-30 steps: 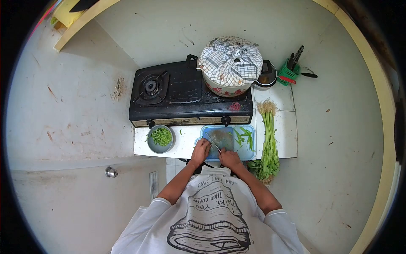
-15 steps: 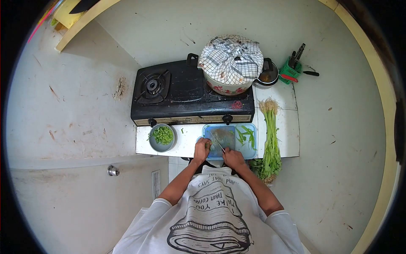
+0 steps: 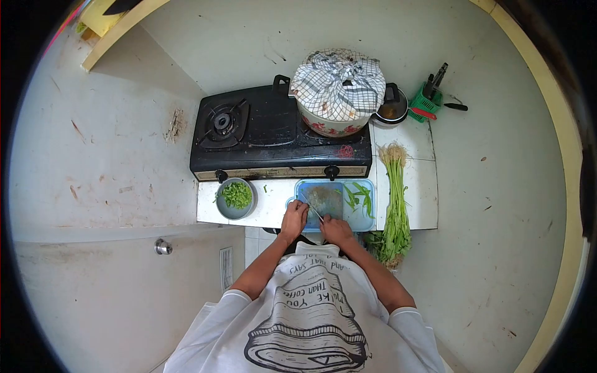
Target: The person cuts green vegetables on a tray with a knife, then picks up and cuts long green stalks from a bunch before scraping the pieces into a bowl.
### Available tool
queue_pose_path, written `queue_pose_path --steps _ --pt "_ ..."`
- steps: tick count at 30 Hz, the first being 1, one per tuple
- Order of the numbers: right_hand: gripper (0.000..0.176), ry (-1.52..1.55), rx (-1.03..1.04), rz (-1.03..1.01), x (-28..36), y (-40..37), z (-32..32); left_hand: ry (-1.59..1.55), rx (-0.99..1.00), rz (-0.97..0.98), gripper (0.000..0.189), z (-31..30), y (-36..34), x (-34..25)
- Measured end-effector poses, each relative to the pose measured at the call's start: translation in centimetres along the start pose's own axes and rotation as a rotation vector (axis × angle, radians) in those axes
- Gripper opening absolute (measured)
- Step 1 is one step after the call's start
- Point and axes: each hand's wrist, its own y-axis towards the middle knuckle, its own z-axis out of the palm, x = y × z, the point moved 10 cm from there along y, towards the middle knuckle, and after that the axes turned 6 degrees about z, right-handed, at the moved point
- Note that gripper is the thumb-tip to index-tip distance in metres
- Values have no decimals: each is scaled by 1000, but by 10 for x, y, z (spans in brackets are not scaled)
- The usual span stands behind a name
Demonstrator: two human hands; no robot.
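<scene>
My right hand [image 3: 336, 230] is closed around the handle of a knife [image 3: 317, 215], its blade pointing up and left towards my other hand. My left hand [image 3: 295, 219] has its fingers bunched together at the left side of a blue chopping board [image 3: 368, 222], close to the blade. What those fingers pinch is hidden. Small wet-looking bits lie on the board's darker middle. Long green leaf pieces [image 3: 359, 198] rest on its right part. Left of the board stands a grey bowl [image 3: 235, 216] with chopped greens [image 3: 237, 194] in it.
Behind the board sits a black two-burner stove [image 3: 261, 158]. On it is a large pot [image 3: 333, 126] wrapped on top with a checked cloth [image 3: 339, 84]. A bundle of leafy stalks with roots [image 3: 395, 199] lies right. Beyond are a small pan [image 3: 392, 112] and a green utensil basket [image 3: 426, 102].
The knife and my right hand have shifted slightly left and towards me, and less of the blade shows. My left hand stays at the board's left side. The whole view has moved slightly.
</scene>
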Motion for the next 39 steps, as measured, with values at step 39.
queue_pose_path --steps 39 --pt "35 -24 -22 -25 19 -21 -4 73 -90 -72 6 -11 -10 10"
